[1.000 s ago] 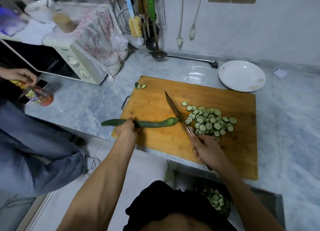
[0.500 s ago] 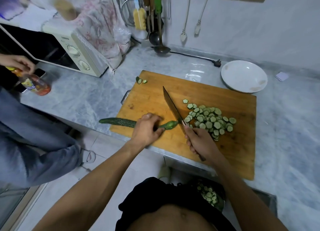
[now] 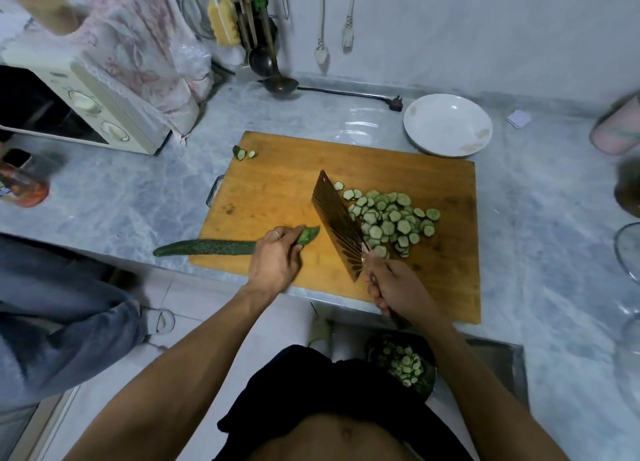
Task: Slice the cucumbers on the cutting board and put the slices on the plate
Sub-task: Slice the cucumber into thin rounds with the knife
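Left hand [image 3: 275, 260] curled over a whole cucumber [image 3: 211, 246], gripping near its right end; short cut tip poking out past the fingers. Right hand [image 3: 394, 287] wrapped around the handle of a cleaver [image 3: 337, 223], blade tilted, broad face showing, edge toward the cucumber tip but apart from it. Both hands over a wooden cutting board [image 3: 277, 187] on a grey marbled counter [image 3: 121, 201]. Cucumber's long tail reaching left of the left hand, past the board edge and over the counter's front. Just right of the blade, beyond the right hand: heap of cucumber slices [image 3: 391, 220] on the board. Far corner of the board, beyond the left hand: two cucumber end pieces [image 3: 243, 153]. Beyond the right hand, off the board's far right corner: white plate [image 3: 446, 125], no slices on it. Below the right forearm, a dark bowl [image 3: 403, 363] holding more slices. Far left of the left hand: cream toaster oven [image 3: 104, 114] under a floral cloth; second person's jeans at left edge.
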The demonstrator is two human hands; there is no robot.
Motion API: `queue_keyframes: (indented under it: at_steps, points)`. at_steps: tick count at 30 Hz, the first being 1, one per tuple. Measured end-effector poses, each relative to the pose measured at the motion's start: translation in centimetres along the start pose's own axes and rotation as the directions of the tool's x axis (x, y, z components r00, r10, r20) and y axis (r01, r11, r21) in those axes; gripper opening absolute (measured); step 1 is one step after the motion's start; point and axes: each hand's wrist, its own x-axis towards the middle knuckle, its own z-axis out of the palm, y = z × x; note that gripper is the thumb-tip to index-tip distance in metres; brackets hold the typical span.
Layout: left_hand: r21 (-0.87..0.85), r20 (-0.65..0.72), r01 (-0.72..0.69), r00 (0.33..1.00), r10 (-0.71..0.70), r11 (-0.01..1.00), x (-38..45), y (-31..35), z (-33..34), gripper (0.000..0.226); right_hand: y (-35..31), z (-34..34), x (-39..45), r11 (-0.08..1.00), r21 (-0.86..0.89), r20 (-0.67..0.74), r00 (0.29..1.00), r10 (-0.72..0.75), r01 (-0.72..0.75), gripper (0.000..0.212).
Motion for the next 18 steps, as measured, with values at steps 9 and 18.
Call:
queue_keyframes:
  at_steps: [9, 18]
  points:
    - [0.002, 0.028, 0.002, 1.000, -0.002, 1.000, 0.1, 1.2, 0.4, 0.041, -0.3, -4.9, 0.2, 0.986, -0.155, -0.124, 0.989, -0.083, 0.063, 0.055]
    - [0.020, 0.025, 0.039, 0.999, -0.039, 0.999, 0.8, 1.5, 1.3, 0.044, 1.8, -4.7, -1.6, 0.982, -0.185, 0.050, 0.998, -0.034, 0.042, 0.051]
